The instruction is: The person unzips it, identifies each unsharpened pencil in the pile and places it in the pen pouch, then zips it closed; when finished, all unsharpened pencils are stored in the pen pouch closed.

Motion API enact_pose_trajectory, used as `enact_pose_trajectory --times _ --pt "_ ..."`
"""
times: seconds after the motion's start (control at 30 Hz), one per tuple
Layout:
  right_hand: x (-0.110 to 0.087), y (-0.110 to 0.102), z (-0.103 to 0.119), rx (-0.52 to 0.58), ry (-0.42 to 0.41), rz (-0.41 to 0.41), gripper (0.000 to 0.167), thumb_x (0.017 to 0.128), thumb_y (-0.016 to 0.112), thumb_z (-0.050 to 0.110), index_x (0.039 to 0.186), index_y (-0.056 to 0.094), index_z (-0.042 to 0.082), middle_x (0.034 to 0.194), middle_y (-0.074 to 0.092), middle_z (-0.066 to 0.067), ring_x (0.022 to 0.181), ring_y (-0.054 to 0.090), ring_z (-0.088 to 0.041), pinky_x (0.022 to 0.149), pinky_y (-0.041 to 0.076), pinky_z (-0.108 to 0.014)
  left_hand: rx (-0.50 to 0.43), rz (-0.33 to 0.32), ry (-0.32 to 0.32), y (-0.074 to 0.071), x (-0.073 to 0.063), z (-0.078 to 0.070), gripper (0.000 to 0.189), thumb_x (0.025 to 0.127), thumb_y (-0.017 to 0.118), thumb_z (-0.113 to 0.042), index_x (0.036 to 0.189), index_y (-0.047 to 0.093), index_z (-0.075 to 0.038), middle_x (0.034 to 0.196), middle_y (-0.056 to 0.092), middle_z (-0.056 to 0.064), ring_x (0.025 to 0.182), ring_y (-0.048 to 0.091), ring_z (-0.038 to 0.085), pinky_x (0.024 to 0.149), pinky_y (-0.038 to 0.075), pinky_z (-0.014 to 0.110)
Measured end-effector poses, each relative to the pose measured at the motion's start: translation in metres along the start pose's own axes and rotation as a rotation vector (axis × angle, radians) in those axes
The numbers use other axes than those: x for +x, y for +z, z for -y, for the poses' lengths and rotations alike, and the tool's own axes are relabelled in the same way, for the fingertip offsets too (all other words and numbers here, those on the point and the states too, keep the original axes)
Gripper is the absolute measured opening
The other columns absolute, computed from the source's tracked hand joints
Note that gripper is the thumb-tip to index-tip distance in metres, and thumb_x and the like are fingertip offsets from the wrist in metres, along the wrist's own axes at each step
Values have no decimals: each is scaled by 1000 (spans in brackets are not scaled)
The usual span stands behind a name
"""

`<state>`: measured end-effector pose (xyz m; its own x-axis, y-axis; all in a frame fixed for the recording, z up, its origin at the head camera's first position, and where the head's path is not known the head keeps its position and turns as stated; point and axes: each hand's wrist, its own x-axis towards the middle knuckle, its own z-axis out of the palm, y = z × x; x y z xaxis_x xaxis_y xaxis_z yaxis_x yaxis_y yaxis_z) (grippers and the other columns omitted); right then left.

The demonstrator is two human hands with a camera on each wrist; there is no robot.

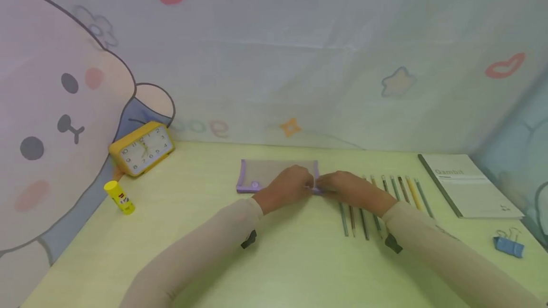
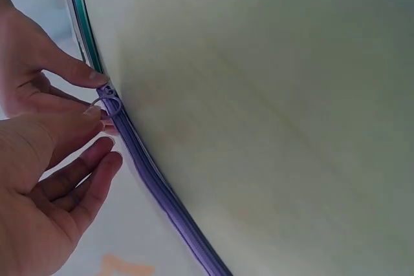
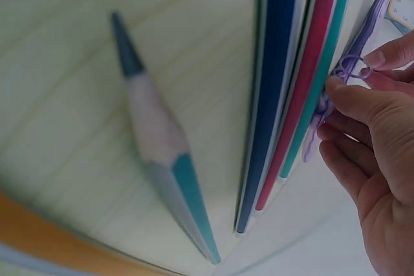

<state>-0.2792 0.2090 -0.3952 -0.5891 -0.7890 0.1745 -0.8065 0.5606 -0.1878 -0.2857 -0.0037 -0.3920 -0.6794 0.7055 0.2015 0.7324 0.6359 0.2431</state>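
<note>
A clear pencil case (image 1: 267, 170) with purple edging lies at the middle of the table. My left hand (image 1: 288, 185) pinches the ring-shaped zipper pull (image 2: 114, 103) near the right end of its purple zipper (image 2: 162, 189). Close beside it, my right hand (image 1: 353, 188) grips that end corner of the case between thumb and fingers. Several pencils (image 1: 363, 225) lie side by side beneath and beyond the right forearm. From the right wrist, a teal pencil (image 3: 187, 192) and others with blue and red barrels show on the table.
A yellow alarm clock (image 1: 143, 149) and a yellow glue stick (image 1: 120, 197) stand at the left. On the right lie a notebook (image 1: 468, 184) and a blue binder clip (image 1: 508, 246). A printed cloth (image 1: 274, 61) hangs behind the table.
</note>
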Motion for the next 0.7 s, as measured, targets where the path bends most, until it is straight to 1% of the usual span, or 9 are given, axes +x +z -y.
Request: enact_pose_trajectory --times 0.07,0.17,0.23,0.3,0.4,0.5,0.57,0.63,0.7 --pt "2 2 -1 -29 -26 -28 22 96 66 8 117 73 8 114 76 -6 107 73 -21 90 59 -35 -7 1 3 0 1 0 13 93 70 -12 98 80 -6 94 76 7 94 70 22 91 55 34" --pt "2 5 -4 -73 -50 -57 22 94 68 6 115 74 8 112 77 -7 104 74 -22 87 60 -35 -20 -9 14 1 3 1 12 93 69 -10 95 80 -7 90 76 5 89 69 19 87 55 31" --pt "2 5 -4 -91 -61 -62 23 93 69 5 115 74 6 111 77 -8 102 75 -22 86 61 -34 -28 -20 13 0 3 0 12 92 68 -9 93 80 -7 88 76 4 85 69 17 83 56 29" --pt "3 3 -4 -84 -56 -57 23 93 69 3 115 74 5 109 78 -9 101 75 -23 86 61 -35 -34 -26 -6 -1 4 -1 12 92 67 -8 89 78 -7 84 76 5 79 66 16 78 55 27" --pt "3 1 -4 -56 -24 -50 22 92 68 0 113 75 2 106 78 -10 100 75 -23 86 60 -35 -54 -49 -48 -4 2 -4 11 91 67 -7 87 77 -6 83 76 5 76 66 15 75 55 26" --pt "2 -1 -3 17 65 -63 21 92 68 1 112 75 1 106 77 -11 101 74 -25 87 60 -38 -89 -88 -80 -6 -3 -5 10 90 67 -7 90 77 -6 86 76 4 81 68 16 77 56 26" --pt "1 -1 -3 63 122 -87 21 92 68 2 113 75 1 108 77 -11 104 74 -27 88 60 -40 -127 -119 -95 -7 -7 -5 9 92 67 -8 94 76 -6 90 76 4 84 69 16 78 56 25" --pt "0 -1 0 117 167 -126 21 92 69 3 112 75 3 110 77 -10 105 73 -27 89 60 -42 -174 -138 -111 -12 -11 -4 9 93 67 -7 93 76 -6 90 75 3 83 68 15 76 55 24" --pt "-1 -1 2 138 171 -168 21 92 70 4 112 75 4 111 77 -10 106 73 -28 88 60 -43 -216 -149 -127 -18 -15 -4 9 94 67 -7 93 75 -6 90 75 3 82 67 13 74 54 23"
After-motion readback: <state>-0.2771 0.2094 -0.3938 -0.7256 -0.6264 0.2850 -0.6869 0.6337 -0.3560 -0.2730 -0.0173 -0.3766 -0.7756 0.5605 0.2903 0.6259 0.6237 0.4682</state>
